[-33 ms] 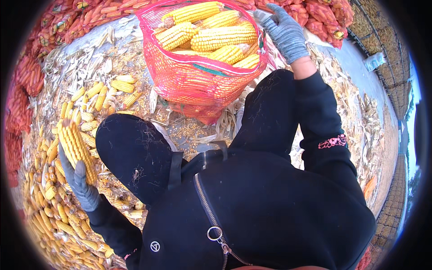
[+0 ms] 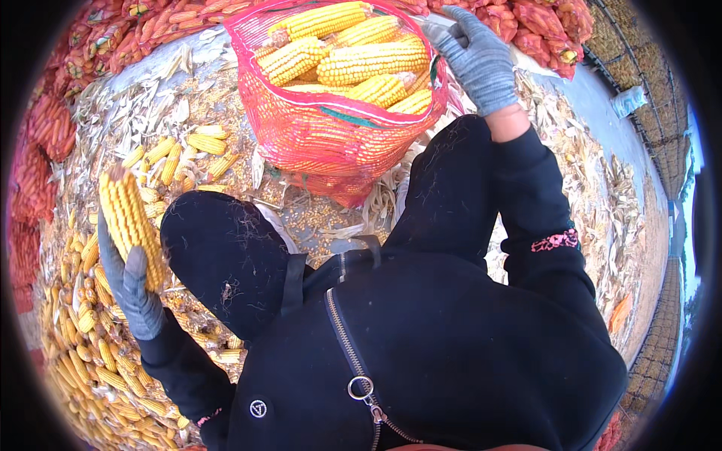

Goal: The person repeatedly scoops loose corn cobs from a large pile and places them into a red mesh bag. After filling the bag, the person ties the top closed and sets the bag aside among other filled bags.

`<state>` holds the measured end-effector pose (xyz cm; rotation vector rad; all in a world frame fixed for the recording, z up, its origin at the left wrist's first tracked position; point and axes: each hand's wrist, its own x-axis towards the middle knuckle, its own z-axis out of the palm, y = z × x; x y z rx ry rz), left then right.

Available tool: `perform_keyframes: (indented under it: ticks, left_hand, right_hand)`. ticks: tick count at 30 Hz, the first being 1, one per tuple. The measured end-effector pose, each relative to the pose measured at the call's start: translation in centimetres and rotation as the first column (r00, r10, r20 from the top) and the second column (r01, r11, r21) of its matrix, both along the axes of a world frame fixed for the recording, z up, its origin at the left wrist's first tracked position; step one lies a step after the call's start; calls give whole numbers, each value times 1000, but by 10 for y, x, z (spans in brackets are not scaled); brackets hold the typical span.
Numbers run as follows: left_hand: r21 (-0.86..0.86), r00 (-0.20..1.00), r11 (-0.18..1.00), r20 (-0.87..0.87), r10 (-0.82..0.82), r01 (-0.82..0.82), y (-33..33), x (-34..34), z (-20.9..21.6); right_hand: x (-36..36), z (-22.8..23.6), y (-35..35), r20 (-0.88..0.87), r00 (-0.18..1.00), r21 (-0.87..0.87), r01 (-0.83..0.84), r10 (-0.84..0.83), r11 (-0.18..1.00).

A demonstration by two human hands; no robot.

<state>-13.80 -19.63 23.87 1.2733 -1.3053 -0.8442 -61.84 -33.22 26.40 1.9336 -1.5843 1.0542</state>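
Note:
My left hand (image 2: 134, 282), in a grey knit glove, is closed around a yellow corn cob (image 2: 129, 218). It holds the cob upright beside my bent left knee, above a heap of loose cobs (image 2: 105, 353). In front of me stands a red mesh bag (image 2: 323, 150), its mouth wide and filled with husked corn cobs (image 2: 372, 62). My gloved right hand (image 2: 481, 64) is at the right edge of the bag's mouth, its visible fingers stretched out and apart. Whether it touches the rim I cannot tell.
Filled red mesh bags (image 2: 538, 34) line the far side, with more bags (image 2: 49, 128) along the left. Dry husks (image 2: 143, 105) and loose kernels (image 2: 301, 218) litter the ground. On the right runs a dark wire mesh (image 2: 654, 98) with a pale packet (image 2: 629, 101) beside it.
My left hand has risen slightly with the corn cob, away from the heap. My right hand has shifted only a little at the bag's edge.

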Motion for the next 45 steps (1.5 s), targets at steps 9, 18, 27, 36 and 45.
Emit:
perform_keyframes:
  ticks: [9, 18, 27, 36, 45]
  left_hand:
    - [-69, 533, 576, 485, -694, 814, -171, -184, 61]
    - [483, 93, 562, 697, -711, 672, -191, -173, 55]
    - [213, 486, 782, 680, -549, 586, -157, -165, 39]
    - [120, 997, 991, 32, -67, 63, -200, -105, 31]
    - [268, 932, 897, -6, -363, 352, -215, -124, -9]
  right_hand:
    - [61, 3, 45, -352, 830, 490, -231, 433, 841]
    - [45, -16, 47, 171, 629, 101, -777, 759, 621]
    - [48, -12, 45, 143, 574, 146, -818, 806, 556]
    - [-27, 9, 35, 676, 736, 113, -35, -51, 993]
    - [0, -11, 30, 433, 891, 680, -225, -135, 697]
